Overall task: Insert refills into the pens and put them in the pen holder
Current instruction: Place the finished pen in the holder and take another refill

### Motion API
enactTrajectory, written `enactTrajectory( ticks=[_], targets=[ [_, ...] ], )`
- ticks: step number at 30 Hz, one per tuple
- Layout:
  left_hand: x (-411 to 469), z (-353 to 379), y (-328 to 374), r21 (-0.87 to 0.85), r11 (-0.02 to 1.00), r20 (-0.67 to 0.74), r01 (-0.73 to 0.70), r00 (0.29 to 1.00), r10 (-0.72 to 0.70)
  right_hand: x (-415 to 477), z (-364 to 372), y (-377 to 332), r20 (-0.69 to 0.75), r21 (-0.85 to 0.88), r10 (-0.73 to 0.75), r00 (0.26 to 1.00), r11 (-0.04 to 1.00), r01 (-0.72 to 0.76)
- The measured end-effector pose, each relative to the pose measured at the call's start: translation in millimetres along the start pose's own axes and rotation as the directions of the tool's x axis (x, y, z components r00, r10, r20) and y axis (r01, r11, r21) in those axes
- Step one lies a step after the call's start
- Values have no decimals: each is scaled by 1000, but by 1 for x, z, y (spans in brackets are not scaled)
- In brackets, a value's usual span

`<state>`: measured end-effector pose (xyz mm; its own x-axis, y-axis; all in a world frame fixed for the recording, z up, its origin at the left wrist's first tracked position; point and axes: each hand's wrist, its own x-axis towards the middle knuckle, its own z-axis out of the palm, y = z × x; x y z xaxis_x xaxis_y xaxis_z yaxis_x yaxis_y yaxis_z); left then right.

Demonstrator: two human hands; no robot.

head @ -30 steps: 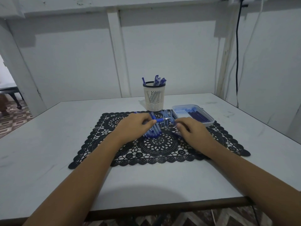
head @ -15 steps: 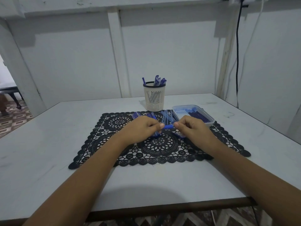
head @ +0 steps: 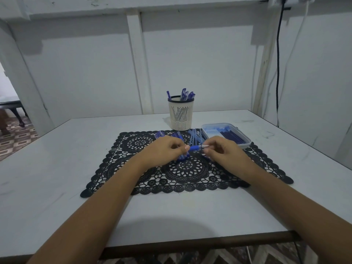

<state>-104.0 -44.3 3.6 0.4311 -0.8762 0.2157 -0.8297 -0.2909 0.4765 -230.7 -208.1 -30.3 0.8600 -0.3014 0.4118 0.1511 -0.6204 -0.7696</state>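
Observation:
A blue pen (head: 196, 148) lies level between my two hands, just above the black lace mat (head: 182, 172). My left hand (head: 163, 149) grips its left end with curled fingers. My right hand (head: 222, 150) pinches its clear tip end. More blue pens (head: 182, 158) lie on the mat under my left hand, and several loose refills (head: 196, 135) lie behind the hands. A white slotted pen holder (head: 181, 115) with several blue pens in it stands beyond the mat.
A shallow clear tray (head: 242, 144) with dark blue pen parts sits at the mat's back right corner. The white table (head: 47, 174) ends at a dark front edge near me. A black cable (head: 278, 63) hangs on the right wall.
Both hands have lifted the pen slightly off the pile and drawn it towards me. The right hand's fingers now pinch the tip end rather than covering it.

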Motion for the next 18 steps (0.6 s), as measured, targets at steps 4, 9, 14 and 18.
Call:
enactTrajectory(
  ticks=[4,9,14,18],
  targets=[
    [1,1,-1,14,1000,15,9,1000,-9,0,0,-2,-13,41,10,1000,999,-9],
    [1,1,-3,34,999,22,6,1000,-7,0,-1,0,9,-49,-15,1000,999,16],
    [1,2,-2,24,1000,15,0,1000,0,-1,-2,-2,-9,-80,9,1000,997,-10],
    [0,2,-1,37,999,27,0,1000,-1,-1,-2,-1,7,-22,4,1000,1000,-3]
  ],
)
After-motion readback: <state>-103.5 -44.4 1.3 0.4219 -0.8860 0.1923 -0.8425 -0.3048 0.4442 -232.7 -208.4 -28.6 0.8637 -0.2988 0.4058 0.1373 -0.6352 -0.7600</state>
